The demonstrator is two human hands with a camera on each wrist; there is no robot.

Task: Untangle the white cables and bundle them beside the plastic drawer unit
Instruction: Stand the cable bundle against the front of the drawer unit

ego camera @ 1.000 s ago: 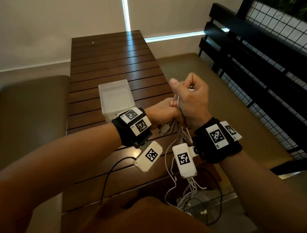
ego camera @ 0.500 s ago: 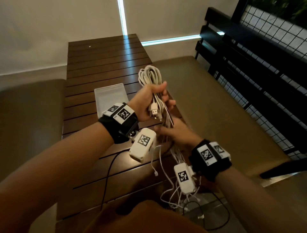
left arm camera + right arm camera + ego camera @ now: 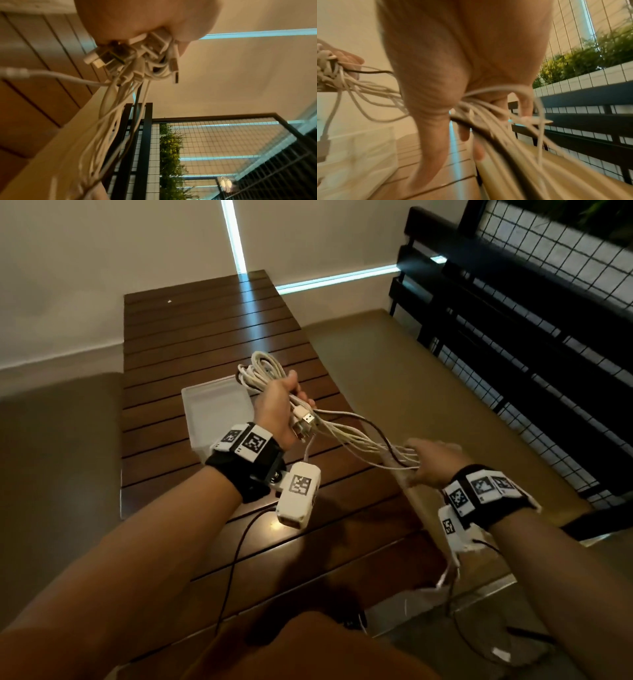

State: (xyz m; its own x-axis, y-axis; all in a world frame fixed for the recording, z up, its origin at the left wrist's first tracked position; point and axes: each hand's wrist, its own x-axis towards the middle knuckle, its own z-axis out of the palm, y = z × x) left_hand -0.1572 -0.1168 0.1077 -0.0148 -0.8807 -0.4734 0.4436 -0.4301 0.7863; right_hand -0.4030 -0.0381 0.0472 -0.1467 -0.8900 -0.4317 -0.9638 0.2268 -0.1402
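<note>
Two hands work one bunch of white cables, held in the air above the slatted wooden bench. L. hand is fisted round the gathered part: loops stick out above the fist, and plug ends incl. a USB connector hang below it, so the fist serves as the fixed anchor of the bundle. Left wrist view shows several connectors packed under the palm, w/ strands trailing away from them. R. hand, well apart to the right and lower, has its fingers curled round the trailing strands; right wrist view shows the strands passing between thumb and fingers, w/ a dark lead among them, prob. the rig's own wire rather than task material. Spreading the hands draws the strands out into a fan, presumably so crossings show and loose lengths can be pulled straight. Plastic drawer unit sits on the bench just behind the l. wrist; cables are near it but not yet set down beside it. Judged stage: untangling/gathering, w/ placement still to come.
</note>
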